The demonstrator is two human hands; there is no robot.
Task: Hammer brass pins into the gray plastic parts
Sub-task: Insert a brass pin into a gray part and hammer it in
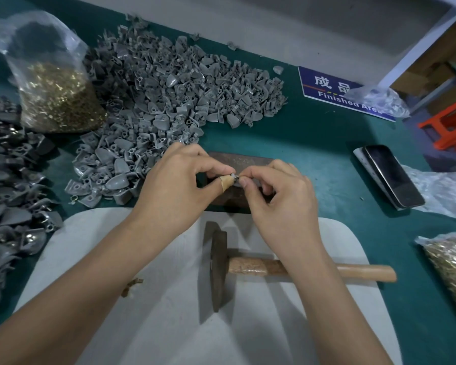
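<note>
Both forearms come in from the bottom edge and converge above the dark rusty metal block on the green table mat. Left hand: fingers curled, bandaged thumb and forefinger pinching a small gray plastic part at the tips. Right hand: fingers curled too, thumb and forefinger pinched right against the same part, with a tiny brass pin barely visible between the tips. Too small to tell whether the pin is seated in the part. The two hands' fingertips are touching or nearly so.

The wooden-handled hammer with dark iron head lies flat on the white board nearest the person, handle running under the right wrist, untouched.

Big loose pile of gray plastic parts sits beyond and left of the left hand. Clear plastic bag of brass pins stands at far left. Darker gray parts are stacked along the left edge. Black smartphone lies to the right.
</note>
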